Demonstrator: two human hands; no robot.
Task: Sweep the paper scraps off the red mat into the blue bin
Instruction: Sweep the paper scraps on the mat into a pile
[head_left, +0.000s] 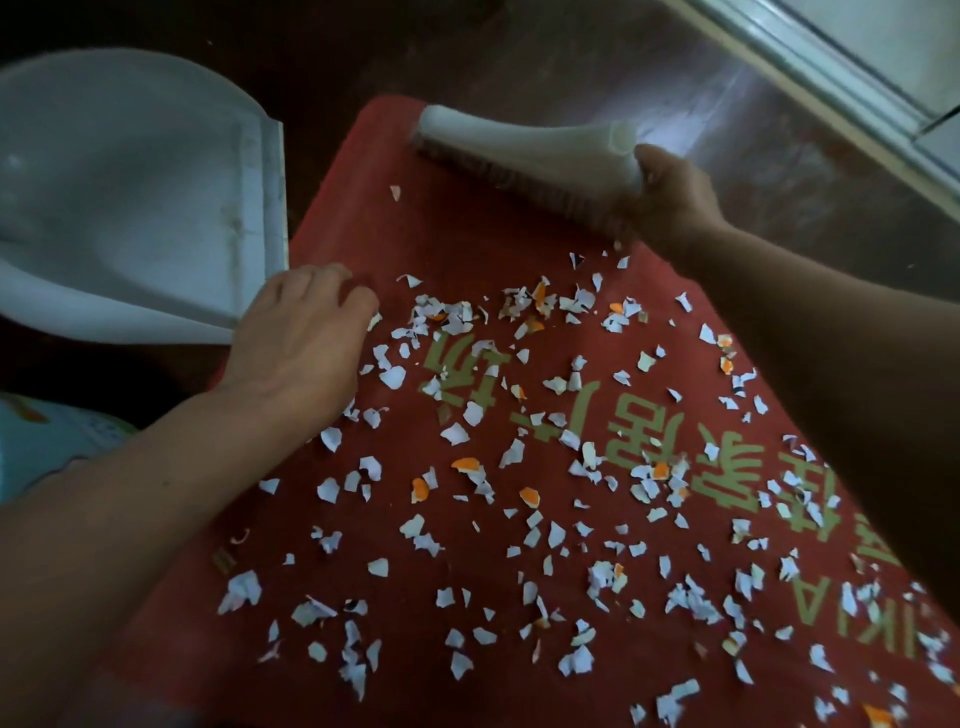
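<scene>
The red mat (363, 171) with pale green lettering runs from the far middle to the near right. Several white and orange paper scraps (467, 467) are scattered over most of it. My right hand (670, 200) grips the end of a white brush head (524, 143), whose bristles rest on the mat's far end. My left hand (298, 338) lies on the mat's left edge with fingers bent down, touching the mat beside the scraps and holding nothing. A white dustpan (130, 197) sits on the floor against the mat's left side. The blue bin is not in view.
Dark brown floor (571, 52) surrounds the mat. A pale door frame or sill (857, 78) crosses the far right corner. A light blue patterned thing (47, 441) shows at the left edge near my left arm.
</scene>
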